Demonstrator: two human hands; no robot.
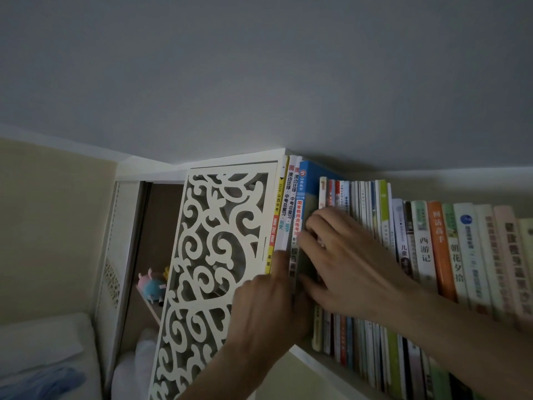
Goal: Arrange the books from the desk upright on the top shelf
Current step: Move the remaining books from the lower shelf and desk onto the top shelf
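On the top shelf (306, 354) several books stand upright in a long row under the ceiling. Three tall books sit at its left end: a yellow-spined one (276, 215), a white one (291, 197) and a blue book (306, 180). My right hand (343, 255) reaches in from the right, and its curled fingers and thumb grip the blue book's front edge. My left hand (265, 310) is below the tall books, its index finger straight up against the white book's spine. Its other fingers are hidden.
A white cut-out lattice panel (219, 241) closes the shelf's left side, right next to the tall books. Thinner books (363, 203) and wider ones (438, 243) fill the row to the right. A plush toy (153, 284) sits on a lower ledge at left, with bedding (43, 356) below.
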